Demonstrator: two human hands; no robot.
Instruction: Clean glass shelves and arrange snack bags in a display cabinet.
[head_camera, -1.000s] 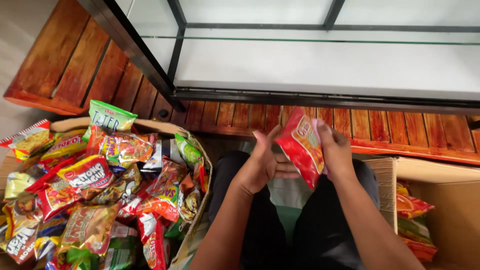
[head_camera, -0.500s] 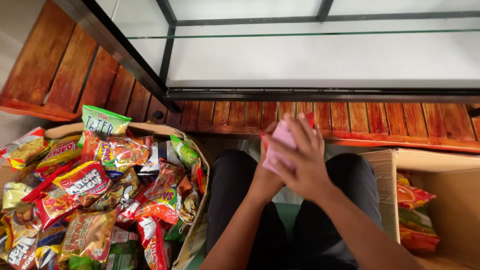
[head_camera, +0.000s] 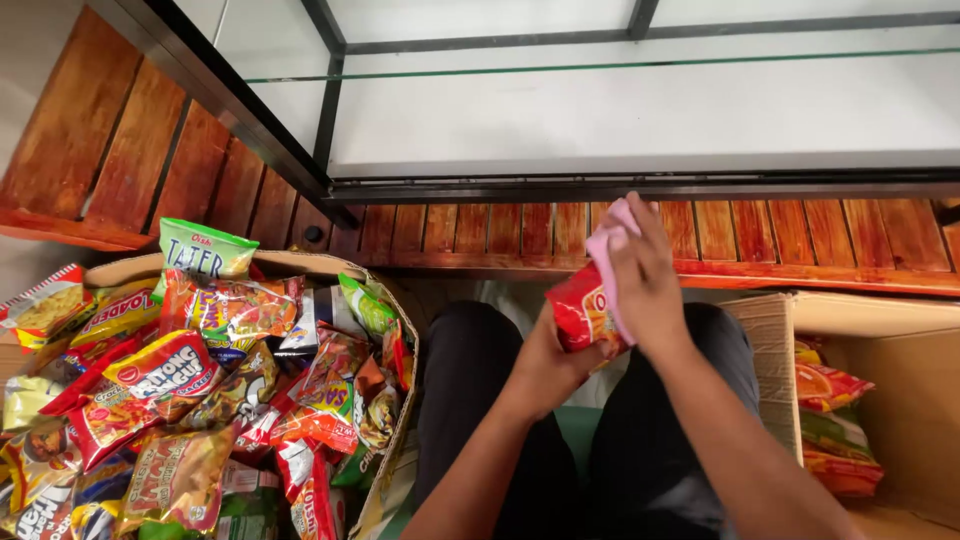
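Observation:
A red snack packet sits in front of my lap, gripped from below by my left hand. My right hand lies across the packet's upper side and presses a pink cloth against it. Both hands are over my knees in black trousers, just below the wooden base of a glass display cabinet. Most of the packet is hidden behind my right hand.
A cardboard box heaped with several colourful snack packets stands at my left. Another cardboard box at my right holds a few red and orange packets. The cabinet's wooden slatted base runs across ahead.
The red packet moved from my right hand to my left. My right hand now covers it with the pink cloth and has shifted slightly right.

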